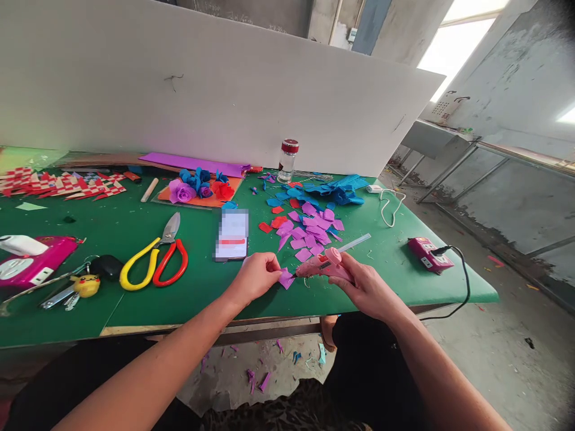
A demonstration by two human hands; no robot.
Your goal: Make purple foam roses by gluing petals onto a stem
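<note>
Between the thumb and fingers of my left hand (258,276) is a purple paper petal (286,279), held low over the front of the green table. My right hand (366,284) grips a pink glue gun (327,264), its fingers wrapped round the handle. The gun's nozzle points left and meets or nearly meets the petal; I cannot tell if they touch. A clear glue stick (354,242) juts from the gun's back. Just beyond lie loose purple petals (317,226), with red petals (265,227) and blue crepe paper (336,191) around them.
Left of my hands lie a phone (232,234), scissors (162,254) and keys with a yellow charm (86,285). Finished paper flowers (197,184) rest further back, near a red-lidded jar (287,160). A pink power strip (430,255) with a black cord sits at right. A white board (215,90) stands behind.
</note>
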